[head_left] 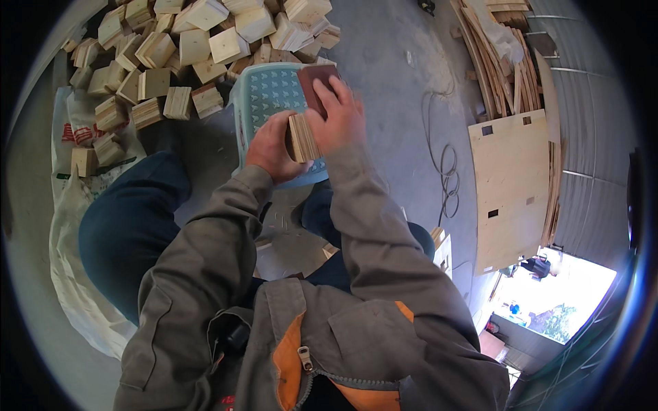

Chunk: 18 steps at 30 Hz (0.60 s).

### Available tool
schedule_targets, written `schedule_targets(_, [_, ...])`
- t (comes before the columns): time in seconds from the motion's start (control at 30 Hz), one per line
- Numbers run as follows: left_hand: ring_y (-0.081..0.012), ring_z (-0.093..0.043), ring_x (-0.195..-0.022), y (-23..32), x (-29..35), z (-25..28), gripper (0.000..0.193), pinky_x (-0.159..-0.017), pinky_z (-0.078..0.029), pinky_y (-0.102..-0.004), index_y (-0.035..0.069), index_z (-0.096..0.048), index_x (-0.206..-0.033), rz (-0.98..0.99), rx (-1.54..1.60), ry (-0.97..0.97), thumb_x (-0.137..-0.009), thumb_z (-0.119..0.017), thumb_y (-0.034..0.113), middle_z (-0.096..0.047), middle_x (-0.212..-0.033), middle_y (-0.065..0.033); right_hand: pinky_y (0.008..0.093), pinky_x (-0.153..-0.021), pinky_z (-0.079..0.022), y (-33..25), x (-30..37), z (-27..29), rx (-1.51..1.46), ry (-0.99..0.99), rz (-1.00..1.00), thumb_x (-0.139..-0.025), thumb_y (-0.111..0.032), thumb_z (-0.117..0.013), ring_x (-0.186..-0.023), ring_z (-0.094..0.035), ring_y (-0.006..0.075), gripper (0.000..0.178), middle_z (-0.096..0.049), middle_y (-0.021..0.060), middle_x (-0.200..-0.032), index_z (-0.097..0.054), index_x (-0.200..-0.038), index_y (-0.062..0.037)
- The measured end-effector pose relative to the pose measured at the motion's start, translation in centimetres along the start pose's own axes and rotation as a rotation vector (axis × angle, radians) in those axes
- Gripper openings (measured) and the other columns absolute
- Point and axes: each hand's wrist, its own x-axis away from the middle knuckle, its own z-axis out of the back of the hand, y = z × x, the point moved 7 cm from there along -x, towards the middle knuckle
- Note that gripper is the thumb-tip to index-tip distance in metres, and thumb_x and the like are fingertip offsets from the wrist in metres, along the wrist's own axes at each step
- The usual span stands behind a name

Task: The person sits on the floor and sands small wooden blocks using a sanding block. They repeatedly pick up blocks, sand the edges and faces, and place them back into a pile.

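Observation:
Over a light-blue plastic stool (271, 89) with a patterned top, my left hand (271, 148) is closed around a small plywood block (304, 139), its layered edges turned up toward me. My right hand (340, 116) grips a flat reddish-brown pad (317, 83) that looks like sandpaper. The fingers of that hand are slightly blurred and lie on the pad's right side. Part of the right palm is close beside the block; whether they touch I cannot tell. The palm side of both hands is hidden.
A large heap of plywood blocks (195, 46) lies beyond the stool to the left. Several more rest by a white plastic sack (65, 226) near my left leg. To the right, a cable (449, 171) coils on the floor before leaning plywood sheets (510, 192).

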Motion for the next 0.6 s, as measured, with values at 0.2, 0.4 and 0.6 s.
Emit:
schedule_targets(0.2, [-0.0424,-0.065,-0.121,-0.4,0.1,0.4,0.092,-0.103,-0.055,-0.0479,0.009,-0.05,-0.143,-0.059,-0.01,0.048,-0.063,-0.095,0.021,-0.065,-0.129,-0.0191,0.0493,-0.108,-0.048,-2.3,11.7,4.8,-0.092,-0.043,0.029,-0.084,-0.017,-0.083,-0.13,-0.059,0.0373,0.064,-0.053,0.0167,-0.159,-0.068,-0.146,-0.0142])
schedule_targets(0.4, [-0.0426,-0.066,-0.117,0.0,0.0,0.4,0.089,-0.102,-0.055,-0.0477,0.008,-0.052,-0.141,-0.051,-0.023,0.044,-0.064,-0.095,0.021,-0.066,-0.127,-0.0192,0.0485,-0.108,-0.047,-2.2,15.4,6.2,-0.113,-0.05,-0.027,-0.083,-0.014,-0.084,-0.131,-0.058,0.036,0.065,-0.052,0.0171,-0.16,-0.067,-0.146,-0.0154])
schedule_targets(0.6, [-0.0433,-0.064,-0.121,-0.4,0.3,0.4,0.088,-0.104,-0.053,-0.0501,0.01,-0.051,-0.141,-0.03,0.005,0.038,-0.066,-0.094,0.025,-0.065,-0.132,-0.0197,0.0497,-0.109,-0.048,-1.3,9.2,4.1,-0.108,-0.026,0.025,-0.083,-0.016,-0.083,-0.13,-0.06,0.0371,0.062,-0.056,0.0151,-0.155,-0.069,-0.144,-0.0173])
